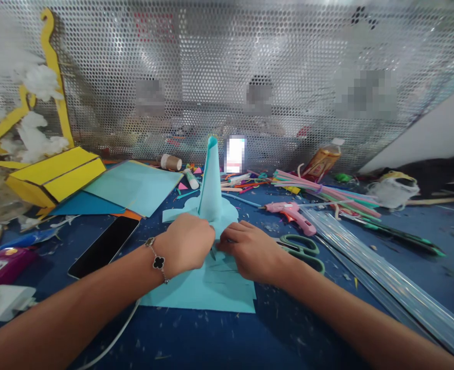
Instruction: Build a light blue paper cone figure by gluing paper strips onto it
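On the table before me lies a sheet of light blue paper (pixel 196 290) with thin lines or cuts across it. Behind it a tall rolled cone of the same paper (pixel 211 185) stands upright on a scallop-edged paper piece (pixel 230 208). My left hand (pixel 188 241), with a bracelet at the wrist, is closed just in front of the cone. A small dark tip shows below its fingers; what it belongs to is hidden. Close beside it, my right hand (pixel 250 252) is curled with its fingertips pinching the light blue paper.
Green-handled scissors (pixel 302 246) and a pink glue gun (pixel 290 213) lie to the right, near clear plastic strips (pixel 381 277). Left are a black phone (pixel 105 244), paper sheets (pixel 134 185) and a yellow structure (pixel 57 177). A perforated metal panel (pixel 211 61) stands behind.
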Available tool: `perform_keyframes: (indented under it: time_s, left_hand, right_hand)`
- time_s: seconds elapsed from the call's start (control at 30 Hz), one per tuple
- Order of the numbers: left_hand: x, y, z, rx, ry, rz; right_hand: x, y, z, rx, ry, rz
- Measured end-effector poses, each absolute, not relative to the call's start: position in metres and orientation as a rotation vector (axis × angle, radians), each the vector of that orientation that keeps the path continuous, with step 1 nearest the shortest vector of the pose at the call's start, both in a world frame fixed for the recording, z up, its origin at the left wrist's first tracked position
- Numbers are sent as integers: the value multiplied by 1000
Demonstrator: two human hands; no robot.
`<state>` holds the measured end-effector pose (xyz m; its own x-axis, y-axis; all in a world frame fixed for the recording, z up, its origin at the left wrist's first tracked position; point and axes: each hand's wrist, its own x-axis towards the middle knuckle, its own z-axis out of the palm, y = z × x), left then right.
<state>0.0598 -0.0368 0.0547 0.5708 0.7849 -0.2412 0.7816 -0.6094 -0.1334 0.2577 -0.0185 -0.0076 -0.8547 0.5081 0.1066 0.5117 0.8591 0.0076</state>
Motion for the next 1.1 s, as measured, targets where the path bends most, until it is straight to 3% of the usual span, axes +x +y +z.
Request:
perform_keyframes:
  time_s: [0.73, 1.1]
  left_hand:
    - [58, -39, 50, -2890, -1313, 355]
    - [59, -43, 55, -2848, -1278, 423]
  right_hand:
    - [258, -34, -5, -644, -2943, -176]
    - [236, -65, -4, -703, -3115, -492]
